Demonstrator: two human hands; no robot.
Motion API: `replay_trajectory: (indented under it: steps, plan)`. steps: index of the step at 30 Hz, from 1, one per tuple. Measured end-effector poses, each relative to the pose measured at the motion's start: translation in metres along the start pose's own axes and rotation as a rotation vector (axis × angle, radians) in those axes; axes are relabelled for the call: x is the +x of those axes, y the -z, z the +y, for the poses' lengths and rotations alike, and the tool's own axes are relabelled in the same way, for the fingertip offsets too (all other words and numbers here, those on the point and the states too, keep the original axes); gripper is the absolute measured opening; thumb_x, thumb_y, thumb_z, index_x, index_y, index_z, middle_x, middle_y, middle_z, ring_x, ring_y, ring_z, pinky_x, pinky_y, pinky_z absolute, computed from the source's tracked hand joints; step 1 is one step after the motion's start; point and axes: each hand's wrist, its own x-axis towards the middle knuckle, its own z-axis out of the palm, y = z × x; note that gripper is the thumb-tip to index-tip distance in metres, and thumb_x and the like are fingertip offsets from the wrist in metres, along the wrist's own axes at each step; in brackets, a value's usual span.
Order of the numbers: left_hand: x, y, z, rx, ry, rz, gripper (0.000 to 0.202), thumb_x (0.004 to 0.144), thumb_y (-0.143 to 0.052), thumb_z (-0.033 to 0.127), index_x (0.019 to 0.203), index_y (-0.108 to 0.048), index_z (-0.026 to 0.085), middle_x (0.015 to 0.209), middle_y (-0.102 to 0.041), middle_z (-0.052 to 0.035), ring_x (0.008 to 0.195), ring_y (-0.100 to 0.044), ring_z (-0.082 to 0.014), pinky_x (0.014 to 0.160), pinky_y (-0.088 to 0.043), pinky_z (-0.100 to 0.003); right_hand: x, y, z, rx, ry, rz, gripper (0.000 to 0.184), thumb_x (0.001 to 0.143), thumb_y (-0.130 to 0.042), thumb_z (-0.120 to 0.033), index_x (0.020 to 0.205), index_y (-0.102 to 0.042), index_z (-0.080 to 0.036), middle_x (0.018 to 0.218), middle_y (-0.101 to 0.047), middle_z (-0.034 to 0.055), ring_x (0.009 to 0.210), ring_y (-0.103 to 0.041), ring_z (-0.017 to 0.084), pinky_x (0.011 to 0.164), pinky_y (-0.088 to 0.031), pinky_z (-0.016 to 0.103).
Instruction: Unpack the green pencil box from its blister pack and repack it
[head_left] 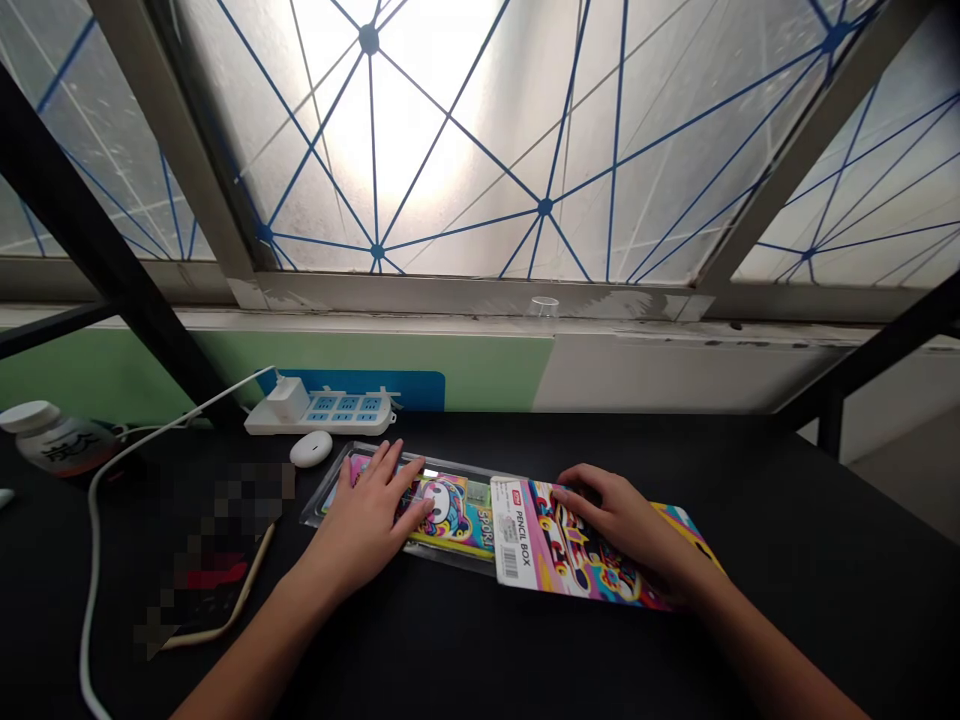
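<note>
A colorful pencil box [448,508] with a cartoon character and green and yellow parts lies in a clear plastic blister tray [450,562] on the black table. My left hand [379,515] presses on its left part, fingers spread and flat. A printed packaging card [517,545] marked "PENCIL BOX", with a barcode at its left end, overlaps the tray's right part. Over the card's upper edge my right hand [619,515] is curled, its thumb on the printed face and its fingers partly hidden. How much of the pencil box lies beneath the card cannot be seen.
A white power strip [337,412] with a plugged-in charger [288,398] stands along the wall. Near it lie a white earbud case [310,449] and a blurred-out phone-like item [217,575]. A white cable [94,560] and a white-capped bottle [60,440] are at left.
</note>
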Motion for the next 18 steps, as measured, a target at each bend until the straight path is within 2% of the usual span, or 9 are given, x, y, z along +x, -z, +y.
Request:
replay_trajectory:
  steps: [5,11,18]
  plan:
    - [-0.001,0.0,0.001,0.021,-0.002,0.005,0.056,0.099,-0.041,0.056,0.149,-0.047,0.03,0.163,-0.027,-0.0121,0.151,-0.021,-0.0343,0.116,-0.015,-0.067,0.002,-0.003,-0.001,-0.034,-0.013,0.04,0.042,0.091,-0.054,-0.061,0.095,-0.069,-0.023,0.082,-0.07,0.0034,0.071,-0.06,0.02,0.061,-0.044,0.03]
    - [-0.001,-0.004,-0.003,0.012,-0.023,0.014,0.057,0.099,-0.038,0.058,0.149,-0.046,0.031,0.163,-0.028,-0.013,0.151,-0.02,-0.035,0.114,-0.015,-0.068,0.003,0.012,0.016,-0.031,-0.009,0.1,0.043,0.086,-0.059,-0.063,0.092,-0.072,-0.022,0.08,-0.068,0.004,0.069,-0.058,0.02,0.062,-0.045,0.032]
    - [-0.001,-0.006,-0.005,0.021,-0.023,0.021,0.059,0.099,-0.036,0.061,0.15,-0.045,0.032,0.163,-0.028,-0.0125,0.151,-0.02,-0.0347,0.115,-0.016,-0.067,0.0,0.021,0.015,-0.079,0.05,0.139,0.042,0.088,-0.059,-0.062,0.093,-0.072,-0.023,0.084,-0.067,0.0045,0.067,-0.056,0.019,0.061,-0.044,0.031]
